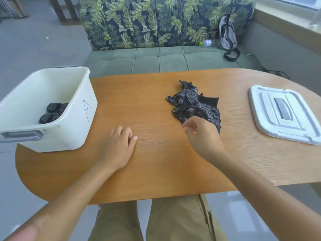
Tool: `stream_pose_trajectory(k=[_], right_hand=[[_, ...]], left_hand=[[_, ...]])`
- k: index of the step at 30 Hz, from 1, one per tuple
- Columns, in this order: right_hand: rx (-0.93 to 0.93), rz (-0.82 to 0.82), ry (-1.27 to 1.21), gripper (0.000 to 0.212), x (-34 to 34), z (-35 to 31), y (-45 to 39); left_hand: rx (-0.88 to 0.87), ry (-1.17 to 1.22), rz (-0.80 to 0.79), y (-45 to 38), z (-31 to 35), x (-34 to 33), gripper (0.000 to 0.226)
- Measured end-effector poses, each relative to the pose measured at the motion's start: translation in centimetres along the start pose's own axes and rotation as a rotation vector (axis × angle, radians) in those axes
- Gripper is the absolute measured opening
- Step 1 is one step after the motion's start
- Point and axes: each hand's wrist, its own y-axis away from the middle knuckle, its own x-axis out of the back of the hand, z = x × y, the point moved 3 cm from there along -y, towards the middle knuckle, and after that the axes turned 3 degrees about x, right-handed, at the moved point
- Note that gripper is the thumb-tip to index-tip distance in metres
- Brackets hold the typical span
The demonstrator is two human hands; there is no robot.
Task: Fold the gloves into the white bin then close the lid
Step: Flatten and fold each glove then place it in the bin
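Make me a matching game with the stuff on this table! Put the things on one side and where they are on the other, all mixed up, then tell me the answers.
Things:
1. folded gloves
2. pile of loose gloves
3. lid
4. left hand

Places:
A. lying at the right end of the table
B. resting flat on the table near the white bin
C. inside the white bin
D. in the middle of the table, just beyond the right hand

Pairs: 1-C, 2-D, 3-A, 4-B
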Motion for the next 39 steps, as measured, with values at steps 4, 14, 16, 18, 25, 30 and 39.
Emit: stream_pose_trajectory(k=[4,14,16,18,25,30,39], right_hand=[[-0.008,0.103,0.069,0.012,0.5,2.5,-4.4],[-0.005,-0.116,0.449,0.025,1.0,3.4,-19.5],[-0.016,-0.262,0.54,0.03,0.1,3.6,-21.0],[-0.02,-0.331,0.611,0.041,-0.7,3.3,-21.5],[-0.087,-0.244,0.59,0.044,-2.4,4.6,-22.4],[-0.122,-0.199,0.538,0.053,-2.8,5.1,-22.5],[-0.23,-0.261,0.626,0.05,-3.1,5.7,-23.9]], left_hand=[[0.006,-0.022,0.056,0.0,-0.2,-0.4,0.024],[0.029,-0.079,0.1,0.1,0.0,-0.2,0.023],[0.037,-0.076,0.11,0.0,0.0,-0.2,0.024],[0.044,-0.065,0.106,0.0,-0.1,-0.3,0.024],[0.069,-0.027,0.104,-0.1,-0.1,-0.4,0.026],[0.055,-0.02,0.112,0.0,0.0,-0.3,0.026],[0.055,-0.03,0.123,0.0,0.2,-0.1,0.027]])
